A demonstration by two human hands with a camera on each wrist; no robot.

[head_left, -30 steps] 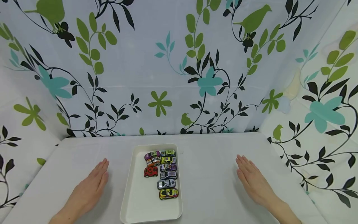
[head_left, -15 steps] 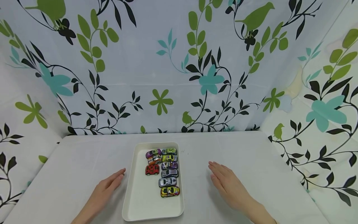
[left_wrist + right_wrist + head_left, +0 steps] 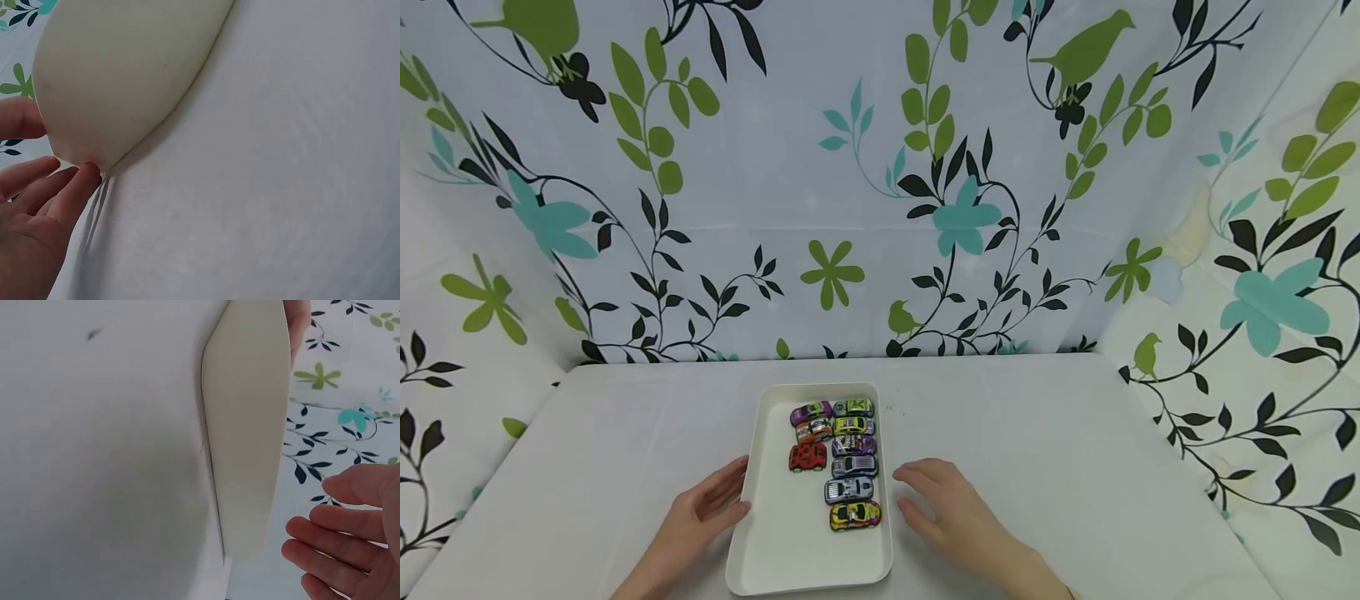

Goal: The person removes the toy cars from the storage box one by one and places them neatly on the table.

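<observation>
A white rectangular tray (image 3: 790, 550) stands on the table, with its long sides running away from me. Toy cars fill part of it: several in a column along the right side, ending with a yellow and red car (image 3: 855, 516) nearest me, and a shorter column beside it ending with a red car (image 3: 807, 457). My left hand (image 3: 696, 521) is at the tray's left side, fingertips and thumb touching its outer wall (image 3: 125, 75). My right hand (image 3: 951, 521) is beside the right side, fingers loosely bent, a small gap from the wall (image 3: 247, 425) and holding nothing.
A white cloth covers the table (image 3: 1030, 433), with a small dark mark near the tray's far right corner. Patterned curtains (image 3: 737, 167) with leaves and birds hang behind the table and along both sides.
Both hands have moved inward toward the tray. The left has come to its left side, and the right has come in from farther right. The cars keep their arrangement.
</observation>
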